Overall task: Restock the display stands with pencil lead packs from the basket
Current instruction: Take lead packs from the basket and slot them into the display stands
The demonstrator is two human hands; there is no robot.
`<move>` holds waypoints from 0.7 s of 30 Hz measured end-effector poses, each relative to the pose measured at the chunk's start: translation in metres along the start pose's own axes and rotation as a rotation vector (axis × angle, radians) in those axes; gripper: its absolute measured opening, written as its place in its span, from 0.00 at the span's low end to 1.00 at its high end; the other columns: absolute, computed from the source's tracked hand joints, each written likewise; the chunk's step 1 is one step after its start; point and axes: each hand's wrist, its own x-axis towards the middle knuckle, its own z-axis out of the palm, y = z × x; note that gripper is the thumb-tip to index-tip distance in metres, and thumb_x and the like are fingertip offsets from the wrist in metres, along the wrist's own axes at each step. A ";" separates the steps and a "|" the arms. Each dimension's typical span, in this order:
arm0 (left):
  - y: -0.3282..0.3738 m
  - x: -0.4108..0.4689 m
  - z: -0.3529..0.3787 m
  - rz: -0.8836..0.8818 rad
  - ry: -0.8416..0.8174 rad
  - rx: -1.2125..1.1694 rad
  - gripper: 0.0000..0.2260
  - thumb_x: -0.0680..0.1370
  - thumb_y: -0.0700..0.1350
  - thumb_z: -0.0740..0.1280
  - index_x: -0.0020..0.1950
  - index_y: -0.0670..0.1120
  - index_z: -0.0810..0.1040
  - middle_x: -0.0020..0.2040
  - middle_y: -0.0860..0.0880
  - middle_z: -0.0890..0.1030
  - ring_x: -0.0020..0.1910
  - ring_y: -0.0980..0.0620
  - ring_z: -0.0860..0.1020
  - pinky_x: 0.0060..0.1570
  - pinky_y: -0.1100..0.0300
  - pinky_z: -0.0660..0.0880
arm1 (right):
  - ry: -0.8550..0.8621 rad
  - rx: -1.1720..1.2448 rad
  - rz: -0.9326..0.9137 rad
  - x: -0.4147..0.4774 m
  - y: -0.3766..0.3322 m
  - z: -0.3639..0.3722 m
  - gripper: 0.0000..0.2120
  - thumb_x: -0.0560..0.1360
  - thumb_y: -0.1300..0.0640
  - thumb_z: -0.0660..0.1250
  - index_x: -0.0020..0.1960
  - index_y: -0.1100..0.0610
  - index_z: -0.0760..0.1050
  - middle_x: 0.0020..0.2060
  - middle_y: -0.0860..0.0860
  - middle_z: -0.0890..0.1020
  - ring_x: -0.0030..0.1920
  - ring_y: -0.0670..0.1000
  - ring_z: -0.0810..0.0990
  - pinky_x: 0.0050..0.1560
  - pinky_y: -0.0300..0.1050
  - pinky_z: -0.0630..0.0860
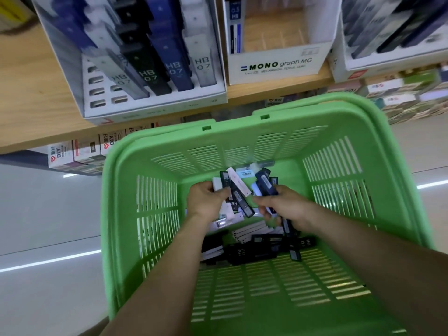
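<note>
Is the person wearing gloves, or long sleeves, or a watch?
No. The left hand and the right hand are bare: no gloves, and no rings or watch show. The left forearm and the right forearm are bare too, with no sleeve in sight up to the picture's edge.

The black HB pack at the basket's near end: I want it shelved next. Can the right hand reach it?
Probably not yet: the black HB pack lies uncovered, but the right hand grips dark blue packs.

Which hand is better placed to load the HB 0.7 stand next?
Probably the left hand: it grips packs and sits more directly below that stand. The right hand grips dark blue packs farther right.
</note>
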 end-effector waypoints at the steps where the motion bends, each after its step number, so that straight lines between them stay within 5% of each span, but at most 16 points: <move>1: 0.006 -0.008 -0.003 -0.025 -0.051 -0.121 0.05 0.71 0.42 0.76 0.45 0.46 0.83 0.38 0.53 0.85 0.40 0.53 0.83 0.39 0.63 0.78 | -0.013 0.078 0.009 -0.005 -0.003 0.002 0.07 0.79 0.54 0.68 0.48 0.56 0.73 0.32 0.50 0.77 0.27 0.45 0.73 0.24 0.38 0.65; 5: 0.028 -0.047 -0.010 -0.013 -0.201 -0.258 0.09 0.73 0.37 0.73 0.52 0.42 0.81 0.45 0.47 0.86 0.46 0.47 0.84 0.47 0.53 0.80 | -0.087 0.268 0.018 -0.029 -0.021 0.014 0.12 0.77 0.45 0.68 0.52 0.54 0.75 0.33 0.50 0.76 0.29 0.45 0.69 0.22 0.36 0.60; 8: 0.036 -0.075 -0.013 -0.004 -0.211 -0.292 0.05 0.75 0.36 0.70 0.51 0.39 0.82 0.49 0.40 0.84 0.52 0.36 0.80 0.57 0.40 0.75 | -0.026 0.068 -0.092 -0.050 -0.029 0.020 0.11 0.76 0.39 0.66 0.50 0.45 0.75 0.37 0.45 0.78 0.36 0.46 0.74 0.31 0.39 0.69; 11: 0.042 -0.098 -0.016 -0.012 -0.185 -0.280 0.05 0.75 0.39 0.71 0.50 0.40 0.81 0.48 0.40 0.84 0.52 0.39 0.81 0.58 0.41 0.75 | 0.011 -0.084 -0.165 -0.069 -0.034 0.021 0.09 0.75 0.35 0.63 0.47 0.39 0.70 0.45 0.39 0.77 0.45 0.43 0.76 0.38 0.40 0.73; 16: 0.056 -0.126 -0.028 0.042 -0.191 -0.341 0.03 0.76 0.37 0.70 0.47 0.39 0.82 0.45 0.37 0.84 0.43 0.43 0.79 0.55 0.41 0.75 | -0.023 -0.043 -0.235 -0.100 -0.049 0.023 0.08 0.76 0.38 0.66 0.46 0.41 0.76 0.42 0.36 0.81 0.45 0.39 0.75 0.43 0.43 0.76; 21: 0.072 -0.150 -0.036 0.160 -0.187 -0.328 0.04 0.77 0.39 0.68 0.47 0.45 0.83 0.42 0.49 0.85 0.37 0.54 0.80 0.44 0.55 0.77 | -0.009 0.015 -0.310 -0.122 -0.066 0.020 0.08 0.75 0.43 0.70 0.47 0.46 0.77 0.42 0.40 0.82 0.45 0.42 0.77 0.40 0.43 0.77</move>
